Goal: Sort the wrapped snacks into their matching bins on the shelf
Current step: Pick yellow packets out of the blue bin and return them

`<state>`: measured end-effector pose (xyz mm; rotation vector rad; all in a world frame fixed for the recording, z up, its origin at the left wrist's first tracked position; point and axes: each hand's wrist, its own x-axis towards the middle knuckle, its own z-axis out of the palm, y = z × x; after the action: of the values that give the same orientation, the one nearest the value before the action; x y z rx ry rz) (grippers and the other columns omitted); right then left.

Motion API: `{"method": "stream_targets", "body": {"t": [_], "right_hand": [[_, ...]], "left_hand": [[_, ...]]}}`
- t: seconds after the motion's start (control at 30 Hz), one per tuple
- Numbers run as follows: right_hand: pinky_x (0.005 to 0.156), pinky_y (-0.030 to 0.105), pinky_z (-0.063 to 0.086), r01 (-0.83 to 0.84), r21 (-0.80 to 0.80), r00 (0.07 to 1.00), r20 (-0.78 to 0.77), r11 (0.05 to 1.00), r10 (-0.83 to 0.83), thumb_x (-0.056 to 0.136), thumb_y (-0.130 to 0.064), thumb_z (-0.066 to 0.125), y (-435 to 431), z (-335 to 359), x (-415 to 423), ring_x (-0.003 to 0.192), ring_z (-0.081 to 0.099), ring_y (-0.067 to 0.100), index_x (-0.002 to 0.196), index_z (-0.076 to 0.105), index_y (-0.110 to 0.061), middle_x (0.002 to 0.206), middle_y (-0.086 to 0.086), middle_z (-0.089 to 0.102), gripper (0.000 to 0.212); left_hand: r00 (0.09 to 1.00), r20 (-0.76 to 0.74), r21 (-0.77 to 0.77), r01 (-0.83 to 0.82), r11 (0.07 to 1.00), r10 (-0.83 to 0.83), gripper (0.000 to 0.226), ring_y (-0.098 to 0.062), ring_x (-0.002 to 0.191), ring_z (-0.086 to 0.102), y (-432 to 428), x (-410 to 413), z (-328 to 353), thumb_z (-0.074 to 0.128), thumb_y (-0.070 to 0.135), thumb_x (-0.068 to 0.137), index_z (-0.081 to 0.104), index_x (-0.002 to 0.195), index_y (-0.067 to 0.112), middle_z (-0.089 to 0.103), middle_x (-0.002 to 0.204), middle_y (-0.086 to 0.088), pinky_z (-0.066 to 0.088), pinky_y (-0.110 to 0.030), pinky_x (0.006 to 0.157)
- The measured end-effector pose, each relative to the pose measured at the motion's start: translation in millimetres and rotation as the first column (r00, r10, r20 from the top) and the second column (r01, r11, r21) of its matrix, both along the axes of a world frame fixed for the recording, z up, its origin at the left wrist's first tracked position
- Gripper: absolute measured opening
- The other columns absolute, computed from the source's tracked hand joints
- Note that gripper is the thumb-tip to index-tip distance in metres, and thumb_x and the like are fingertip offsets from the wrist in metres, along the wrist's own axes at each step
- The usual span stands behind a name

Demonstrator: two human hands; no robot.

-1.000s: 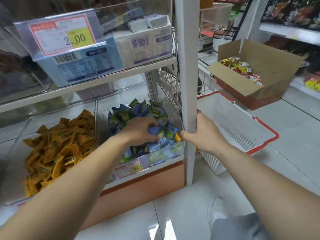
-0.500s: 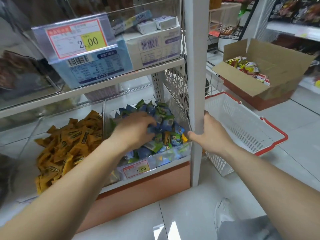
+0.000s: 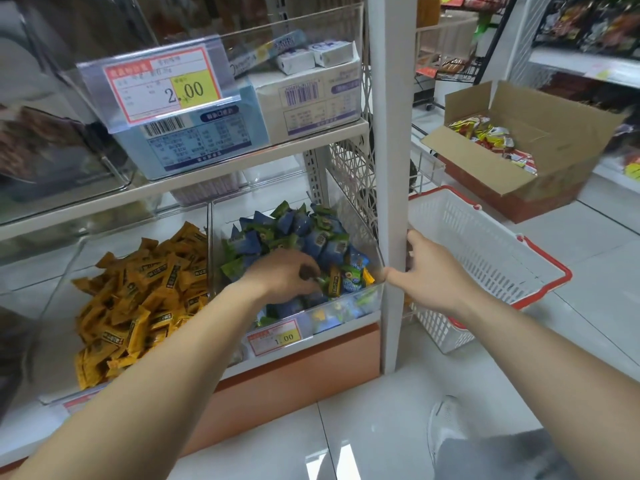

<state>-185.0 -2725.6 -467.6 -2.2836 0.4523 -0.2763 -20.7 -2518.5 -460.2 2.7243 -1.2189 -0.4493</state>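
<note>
A shop aisle with a glossy white tiled floor (image 3: 374, 424). A shelf unit is framed by a white post (image 3: 388, 150), which rises from the floor.

Left of the post, on the upper shelf, a red-bordered price tag (image 3: 166, 84) reads "2.00" on a yellow patch. Behind it stand a pale blue carton (image 3: 194, 147) and, nearer the post, a white carton (image 3: 311, 98). Both carry barcodes and small print too blurred to read. Low on the shelf edge, left of the post, a smaller tag (image 3: 277, 337) reads "1.00".

Just left of the post sits a clear bin (image 3: 349, 306), heaped with blue and green wrapped snacks (image 3: 294, 233). These are small pillow packs with crimped ends and round printed badges. Further left of the post, a second clear bin holds yellow wrapped snacks (image 3: 138, 299) with dark labels.

The left hand (image 3: 284, 275) is in the bin beside the post, fingers curled, pinching the end of a green-and-yellow snack (image 3: 332, 284) that lies on the pile. The right hand (image 3: 436, 275) grips the post low down, thumb across its front and fingers wrapped round its right side.

Right of the post, a white shopping basket (image 3: 485, 258) with a red rim leans on the floor. Beyond it, an open cardboard box (image 3: 554, 161) holds red and yellow packets (image 3: 491, 136). A grey shoe (image 3: 446, 427) is on the floor below and right of the post.
</note>
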Motion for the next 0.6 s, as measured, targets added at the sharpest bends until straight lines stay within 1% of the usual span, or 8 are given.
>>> {"method": "stream_targets", "body": {"t": [0.07, 0.2, 0.3, 0.37, 0.43, 0.47, 0.53, 0.6], "right_hand": [[0.063, 0.018, 0.048, 0.047, -0.042, 0.999, 0.021, 0.998, -0.046, 0.083, -0.032, 0.070, -0.2, 6.0, -12.7, 0.076, 0.063, 0.001, 0.118, 0.056, -0.032, 0.091, -0.019, 0.064, 0.037], [0.066, 0.029, 0.051, 0.152, -0.164, 0.986, 0.093, 0.975, -0.138, 0.080, -0.036, 0.067, 15.1, 11.8, -32.0, 0.079, 0.061, 0.002, 0.096, 0.058, -0.035, 0.086, -0.019, 0.062, 0.018], [0.071, 0.028, 0.051, -0.018, -0.148, 0.989, 0.145, 0.989, 0.040, 0.083, -0.034, 0.067, 35.8, 12.5, -23.1, 0.081, 0.059, 0.000, 0.094, 0.059, -0.035, 0.087, -0.018, 0.062, 0.013], [0.082, 0.026, 0.048, -0.159, -0.158, 0.979, 0.103, 0.975, 0.177, 0.089, -0.033, 0.064, 46.6, 8.9, -7.3, 0.092, 0.057, 0.001, 0.106, 0.063, -0.032, 0.098, -0.020, 0.060, 0.018], [0.085, 0.024, 0.044, -0.227, -0.205, 0.970, 0.036, 0.952, 0.239, 0.093, -0.032, 0.059, 51.0, 3.5, 11.0, 0.098, 0.054, 0.003, 0.117, 0.064, -0.028, 0.103, -0.017, 0.053, 0.025], [0.084, 0.026, 0.044, -0.229, -0.245, 0.971, 0.005, 0.942, 0.237, 0.094, -0.031, 0.057, 51.1, 2.1, 18.4, 0.100, 0.054, 0.006, 0.118, 0.064, -0.026, 0.103, -0.016, 0.052, 0.026], [0.083, 0.028, 0.047, -0.193, -0.322, 0.980, -0.010, 0.927, 0.201, 0.094, -0.028, 0.054, 49.9, 3.2, 32.2, 0.102, 0.059, 0.015, 0.116, 0.066, -0.024, 0.104, -0.009, 0.059, 0.026], [0.085, 0.025, 0.046, -0.189, -0.277, 0.980, 0.002, 0.942, 0.197, 0.094, -0.024, 0.055, 50.8, 5.4, 45.8, 0.104, 0.063, 0.020, 0.118, 0.067, -0.020, 0.112, 0.000, 0.068, 0.028]], "left_hand": [[0.987, 0.152, 0.024, -0.052, 0.998, 0.048, 0.027, -0.016, 0.097, 0.062, 18.5, 9.0, 6.1, 0.065, 0.042, 0.088, 0.067, 0.114, 0.037, 0.067, 0.113, 0.009, 0.053, -0.030, 0.077], [0.940, 0.341, 0.193, -0.066, 0.979, -0.004, 0.028, -0.028, 0.110, 0.056, 39.9, 14.1, 6.1, 0.063, 0.033, 0.087, 0.068, 0.115, 0.035, 0.057, 0.121, 0.000, 0.052, -0.036, 0.083], [0.970, 0.243, 0.199, -0.040, 0.979, -0.010, 0.029, -0.027, 0.095, 0.061, 33.6, 8.6, 11.7, 0.059, 0.040, 0.082, 0.072, 0.098, 0.020, 0.061, 0.104, -0.004, 0.056, -0.040, 0.075], [0.990, 0.140, 0.213, -0.044, 0.976, 0.014, 0.037, -0.025, 0.083, 0.063, 29.6, 5.9, 17.2, 0.057, 0.048, 0.077, 0.070, 0.087, 0.015, 0.065, 0.092, -0.006, 0.057, -0.041, 0.069], [0.993, 0.116, 0.217, -0.043, 0.975, 0.018, 0.038, -0.025, 0.077, 0.062, 26.7, 1.5, 19.0, 0.053, 0.049, 0.071, 0.066, 0.075, 0.013, 0.064, 0.083, -0.007, 0.056, -0.040, 0.063], [0.993, 0.120, 0.180, -0.043, 0.983, 0.021, 0.040, -0.025, 0.078, 0.061, 25.3, -2.2, 17.9, 0.050, 0.049, 0.070, 0.065, 0.073, 0.012, 0.063, 0.083, -0.007, 0.056, -0.040, 0.063], [0.985, 0.166, 0.026, -0.046, 0.999, 0.041, 0.044, -0.026, 0.089, 0.062, 22.4, -10.0, 13.9, 0.049, 0.049, 0.072, 0.069, 0.086, 0.012, 0.065, 0.097, -0.006, 0.056, -0.040, 0.072], [0.974, 0.228, -0.137, 0.032, 0.990, 0.000, 0.037, -0.024, 0.100, 0.060, 18.0, -15.5, 6.7, 0.055, 0.040, 0.082, 0.071, 0.102, 0.013, 0.065, 0.110, -0.004, 0.052, -0.036, 0.082]]}}
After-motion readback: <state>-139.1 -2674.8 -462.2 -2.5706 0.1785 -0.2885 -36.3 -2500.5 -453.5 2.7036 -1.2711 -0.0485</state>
